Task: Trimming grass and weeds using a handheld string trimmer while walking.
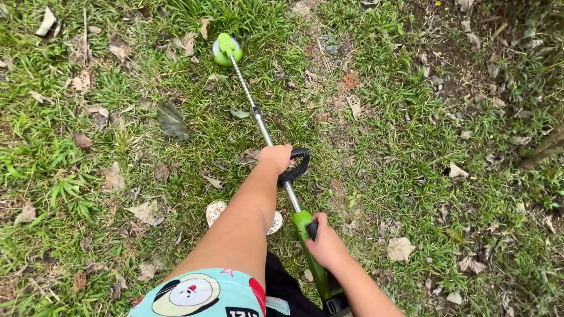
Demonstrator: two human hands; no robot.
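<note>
Grass trimmer (276, 155) held over the lawn (411, 147), shaft running from lower right up-left, green head (226, 50) far end. Left hand (275, 157) outstretched, fingers wrapped on black loop handle (296, 167). Right hand (325, 246) bent close, fingers gripping the green rear grip (302, 222).

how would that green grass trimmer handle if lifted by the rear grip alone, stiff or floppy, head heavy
The trimmer likely stays stiff: its thin metal shaft runs straight. It probably feels nose-heavy, since the cutting head sits far from the right hand. The left hand on the black loop handle suggests it wants two-handed steadying.
</note>
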